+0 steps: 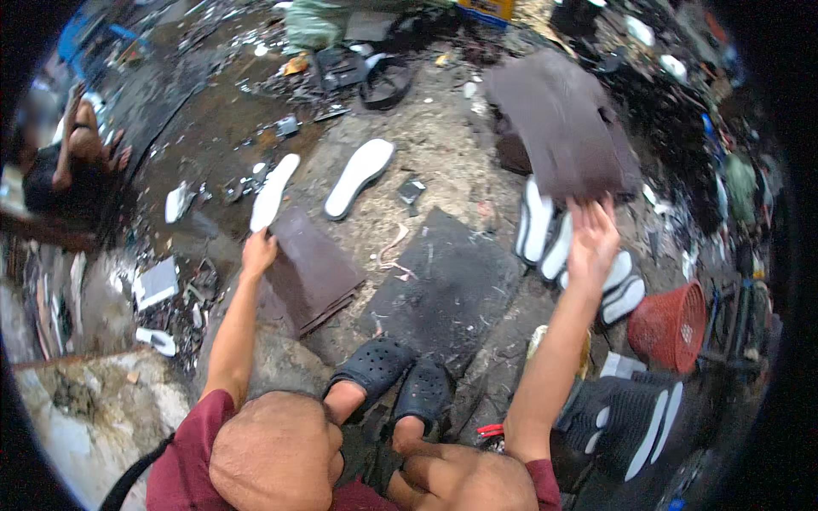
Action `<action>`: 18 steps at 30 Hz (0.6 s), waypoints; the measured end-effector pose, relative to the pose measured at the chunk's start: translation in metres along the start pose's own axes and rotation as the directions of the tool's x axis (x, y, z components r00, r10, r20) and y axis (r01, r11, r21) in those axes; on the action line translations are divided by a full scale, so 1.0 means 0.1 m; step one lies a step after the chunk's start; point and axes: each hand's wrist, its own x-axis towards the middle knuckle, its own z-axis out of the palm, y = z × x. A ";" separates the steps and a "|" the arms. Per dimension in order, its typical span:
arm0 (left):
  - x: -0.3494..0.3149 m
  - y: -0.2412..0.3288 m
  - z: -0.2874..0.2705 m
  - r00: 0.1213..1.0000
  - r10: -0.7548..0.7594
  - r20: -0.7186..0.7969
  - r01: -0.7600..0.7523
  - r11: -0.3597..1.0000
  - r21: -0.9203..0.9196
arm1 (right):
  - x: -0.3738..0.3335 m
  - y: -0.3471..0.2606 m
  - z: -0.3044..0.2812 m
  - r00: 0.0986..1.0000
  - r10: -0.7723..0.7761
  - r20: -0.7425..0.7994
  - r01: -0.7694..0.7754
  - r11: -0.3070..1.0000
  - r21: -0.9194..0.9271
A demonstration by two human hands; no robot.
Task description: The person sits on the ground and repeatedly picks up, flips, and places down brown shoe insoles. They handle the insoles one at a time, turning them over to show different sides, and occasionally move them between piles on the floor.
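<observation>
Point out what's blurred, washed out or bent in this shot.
Head view: right hand and brown sheet smeared, apparently by motion; clogs sharper, holes distinct; white soles near washed out, little surface detail; fisheye bending strongest toward the rim, corners black.

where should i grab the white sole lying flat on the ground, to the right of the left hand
Probably the narrower middle of the white sole, pinched across its two long edges from above. It lies flat and uncovered, with its wider end pointing away from the person, so both long edges look free to reach.
</observation>
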 end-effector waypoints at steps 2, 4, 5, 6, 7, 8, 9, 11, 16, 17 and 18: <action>-0.10 -0.04 0.06 0.996 0.025 0.081 -0.024 1.000 -0.010 | -0.12 0.13 0.15 1.000 0.002 -0.021 -0.001 0.999 0.043; -0.13 0.01 0.03 0.997 0.038 -0.063 -0.041 0.998 -0.057 | -0.43 0.33 0.31 1.000 0.015 0.012 -0.014 0.996 -0.087; -0.13 0.00 -0.06 0.994 0.004 -0.106 -0.014 0.995 -0.095 | -0.68 0.51 0.38 0.998 0.056 0.019 -0.050 0.971 -0.234; -0.17 0.15 -0.15 0.979 0.079 -0.189 -0.081 0.997 0.000 | -0.90 0.62 0.41 0.989 0.143 0.031 -0.128 0.948 -0.290; -0.22 0.37 -0.27 0.951 0.165 -0.261 -0.145 0.985 0.094 | -1.04 0.83 0.25 0.982 0.186 0.045 -0.163 0.936 -0.311; -0.16 0.55 -0.43 0.952 0.220 -0.212 -0.186 0.968 0.171 | -1.13 1.01 0.20 0.975 0.199 0.098 -0.134 0.879 -0.457; -0.21 0.75 -0.47 0.931 0.304 -0.201 -0.268 0.945 0.188 | -1.22 1.26 -0.06 0.966 0.103 0.236 0.041 0.843 -0.536; -0.34 0.91 -0.63 0.876 0.441 -0.198 -0.386 0.885 0.260 | -1.60 1.33 0.05 0.918 0.295 0.265 0.001 0.666 -0.746; -0.26 0.65 -0.10 0.952 0.142 -0.273 -0.153 0.988 -0.019 | -2.06 1.59 0.07 0.796 0.425 0.431 0.095 0.616 -0.782; -0.24 0.64 -0.01 0.975 0.054 -0.216 -0.095 0.978 -0.184 | -2.10 1.61 0.08 0.804 0.430 0.410 0.068 0.620 -0.782; -0.21 0.48 0.06 0.973 0.098 -0.208 -0.118 0.989 -0.085 | -2.18 1.62 0.10 0.797 0.451 0.401 0.030 0.634 -0.773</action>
